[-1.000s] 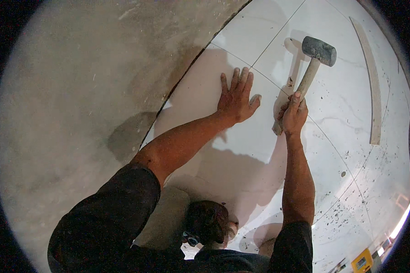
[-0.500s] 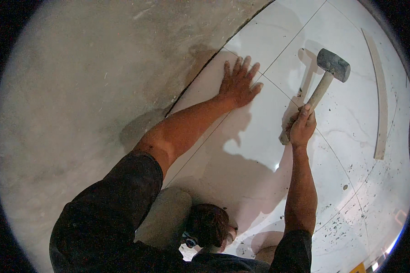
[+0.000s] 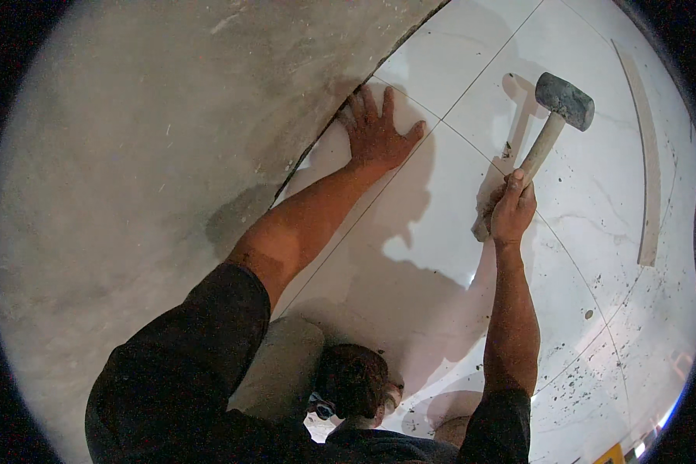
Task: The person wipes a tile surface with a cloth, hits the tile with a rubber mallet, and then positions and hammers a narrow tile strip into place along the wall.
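My left hand (image 3: 377,139) lies flat with its fingers spread on a white floor tile (image 3: 325,166), its fingertips at the dark edge where the tiling meets the rough grey floor. In my right hand (image 3: 513,209) is a rubber mallet (image 3: 564,100) with a dark head and a pale wooden handle. The fingers wrap round the lower part of the handle, and the head points up and to the right. A shadow of the mallet falls on the tiles beside it.
Bare grey concrete (image 3: 131,155) stretches along the left. A long pale strip (image 3: 648,170) lies on the tiles at the right. Dark crumbs (image 3: 576,371) are scattered at the lower right. A yellow object (image 3: 611,455) shows at the bottom edge.
My left hand has shifted left across the tile, away from the joint and toward the concrete edge. My right hand and the mallet have barely moved.
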